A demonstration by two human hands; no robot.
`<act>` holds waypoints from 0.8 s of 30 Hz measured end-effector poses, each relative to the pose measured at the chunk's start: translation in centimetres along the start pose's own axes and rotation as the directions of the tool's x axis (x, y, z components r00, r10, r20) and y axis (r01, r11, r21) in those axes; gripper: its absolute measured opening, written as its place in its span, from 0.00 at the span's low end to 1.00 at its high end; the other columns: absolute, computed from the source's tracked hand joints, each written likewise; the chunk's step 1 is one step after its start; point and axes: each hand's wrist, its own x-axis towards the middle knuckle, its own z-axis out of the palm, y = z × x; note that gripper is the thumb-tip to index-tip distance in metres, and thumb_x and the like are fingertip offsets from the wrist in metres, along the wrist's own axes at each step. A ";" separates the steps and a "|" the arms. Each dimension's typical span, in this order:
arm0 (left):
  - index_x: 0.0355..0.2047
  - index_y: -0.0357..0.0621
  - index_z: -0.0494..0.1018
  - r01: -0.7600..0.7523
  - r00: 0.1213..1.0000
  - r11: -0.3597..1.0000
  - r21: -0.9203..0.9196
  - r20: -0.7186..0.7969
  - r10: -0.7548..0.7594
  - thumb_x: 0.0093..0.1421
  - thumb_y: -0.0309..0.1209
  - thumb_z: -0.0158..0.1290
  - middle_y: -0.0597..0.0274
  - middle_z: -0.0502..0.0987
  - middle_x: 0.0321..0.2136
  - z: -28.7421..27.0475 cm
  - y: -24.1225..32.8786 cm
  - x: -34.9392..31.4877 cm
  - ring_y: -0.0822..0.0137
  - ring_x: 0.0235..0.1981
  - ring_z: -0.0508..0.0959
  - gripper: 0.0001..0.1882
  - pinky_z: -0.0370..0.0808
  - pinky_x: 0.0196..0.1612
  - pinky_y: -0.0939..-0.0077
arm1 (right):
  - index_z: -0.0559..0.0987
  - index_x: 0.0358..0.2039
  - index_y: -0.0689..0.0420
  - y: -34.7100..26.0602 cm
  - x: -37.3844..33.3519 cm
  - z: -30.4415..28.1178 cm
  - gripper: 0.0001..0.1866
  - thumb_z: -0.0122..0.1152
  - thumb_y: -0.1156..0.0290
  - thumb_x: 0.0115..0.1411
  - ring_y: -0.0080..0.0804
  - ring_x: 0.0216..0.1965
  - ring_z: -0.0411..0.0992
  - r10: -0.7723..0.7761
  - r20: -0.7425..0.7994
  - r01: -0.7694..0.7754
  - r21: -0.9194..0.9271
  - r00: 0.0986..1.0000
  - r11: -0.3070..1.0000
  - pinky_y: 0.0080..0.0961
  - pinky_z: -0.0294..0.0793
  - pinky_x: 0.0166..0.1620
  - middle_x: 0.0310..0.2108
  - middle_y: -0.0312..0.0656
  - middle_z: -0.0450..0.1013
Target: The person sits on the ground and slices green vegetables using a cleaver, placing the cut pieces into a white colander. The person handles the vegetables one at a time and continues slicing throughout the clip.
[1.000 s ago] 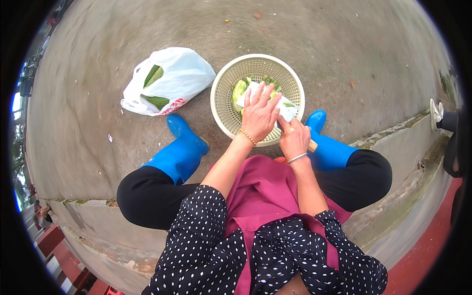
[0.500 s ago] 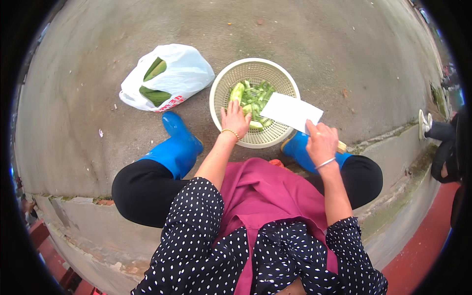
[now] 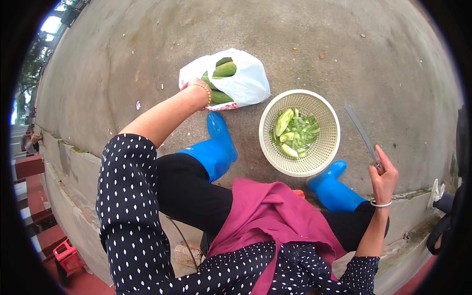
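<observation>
My left hand (image 3: 196,89) is at the mouth of a white plastic bag (image 3: 250,81), right beside the long, ridged green gourds (image 3: 225,70) that show through the opening. Its fingers are mostly hidden by the bag and the back of the hand. In my right hand (image 3: 383,179) is a cleaver (image 3: 361,129), gripped by its handle, with the blade turned edge-on and pointing up and away. A cream plastic colander (image 3: 330,147) stands between my boots, holding cut green slices (image 3: 306,132) and larger pale-green gourd pieces (image 3: 283,122).
My blue rubber boots (image 3: 220,142) flank the colander's near side. The concrete ground (image 3: 314,29) spreads out ahead, with a low ledge (image 3: 73,172) behind me. A red plastic stool (image 3: 68,255) is at the lower left. Another person's shoe (image 3: 434,193) shows at the right edge.
My left hand has left the gourd pieces in the colander and reached left to the bag. My right hand has moved the cleaver away from the colander to the right, turning its blade edge-on.
</observation>
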 end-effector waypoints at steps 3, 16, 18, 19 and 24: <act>0.37 0.43 0.80 0.050 0.954 0.846 -0.531 -0.224 -0.197 0.54 0.40 0.54 0.49 0.81 0.37 4.2 -1.6 7.0 0.54 0.40 0.82 0.16 0.78 0.42 0.65 | 0.77 0.52 0.58 -0.1 0.4 0.8 0.28 0.59 0.82 0.47 0.12 0.22 0.59 0.133 0.093 -0.151 0.225 0.987 0.963 0.13 0.57 0.26 0.28 0.29 0.70; 0.38 0.37 0.75 -0.127 0.811 0.815 -0.566 -0.531 -0.243 0.57 0.35 0.51 0.53 0.76 0.34 4.2 1.5 14.1 0.54 0.35 0.79 0.15 0.77 0.39 0.62 | 0.74 0.53 0.67 3.3 2.1 2.7 0.25 0.59 0.84 0.52 0.14 0.26 0.67 0.351 0.095 -0.356 0.426 0.932 0.832 0.12 0.68 0.30 0.33 0.34 0.74; 0.37 0.38 0.75 -0.097 0.794 0.825 -0.557 -0.543 -0.273 0.55 0.35 0.54 0.45 0.78 0.32 8.4 -2.0 10.1 0.50 0.36 0.80 0.14 0.77 0.40 0.58 | 0.71 0.55 0.67 3.5 2.0 2.3 0.25 0.60 0.81 0.56 0.16 0.29 0.68 0.336 0.155 -0.369 0.446 0.929 0.815 0.14 0.69 0.31 0.38 0.36 0.76; 0.37 0.38 0.75 0.007 0.829 0.833 -0.553 -0.463 -0.313 0.54 0.36 0.55 0.45 0.79 0.33 12.1 -3.3 10.5 0.50 0.37 0.80 0.15 0.77 0.41 0.58 | 0.71 0.55 0.67 3.3 2.0 2.3 0.25 0.60 0.81 0.56 0.16 0.29 0.68 0.336 0.171 -0.376 0.465 0.926 0.801 0.14 0.69 0.31 0.38 0.36 0.76; 0.40 0.35 0.76 0.101 0.955 0.726 -0.680 -0.139 -0.263 0.53 0.45 0.57 0.44 0.79 0.37 8.9 -5.0 8.3 0.50 0.39 0.80 0.24 0.76 0.41 0.60 | 0.71 0.56 0.68 1.6 2.2 3.0 0.25 0.60 0.79 0.56 0.18 0.31 0.69 0.325 0.214 -0.389 0.528 0.921 0.755 0.14 0.69 0.32 0.36 0.38 0.75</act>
